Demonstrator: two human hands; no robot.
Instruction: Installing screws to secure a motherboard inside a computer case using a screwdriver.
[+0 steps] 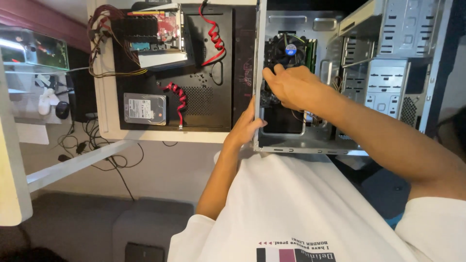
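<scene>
We see an open computer case (310, 138) at the upper right of the frame, its side removed so the inside faces us. Our left hand (245, 128) sits just below centre, its grip closed on the near edge of the case frame (256, 97), thumb on the inner side and fingers wrapped round the outside; held this way it appears to steady the case while the other hand works inside. Our right hand (291, 85) reaches in from the right, over the circuit board (272, 99), with the fingers curled down just below the round cooling fan (290, 50). Whether that grip is pinched on a part or only pressing on the board we cannot tell, since the back of the hand hides the fingertips.

Left of the case, a black side panel (213, 104) lies flat on the white worktop (104, 114) and serves as a tray for removed parts: a silver hard drive (144, 108) at its lower left, a red cable (178, 102) beside it, a second red cable (213, 34) coiled near the top, and a boxy part (155, 36) with a bundle of coloured wires (99, 29) at the upper left. Dark cords (97, 145) trail on the floor below the worktop.
</scene>
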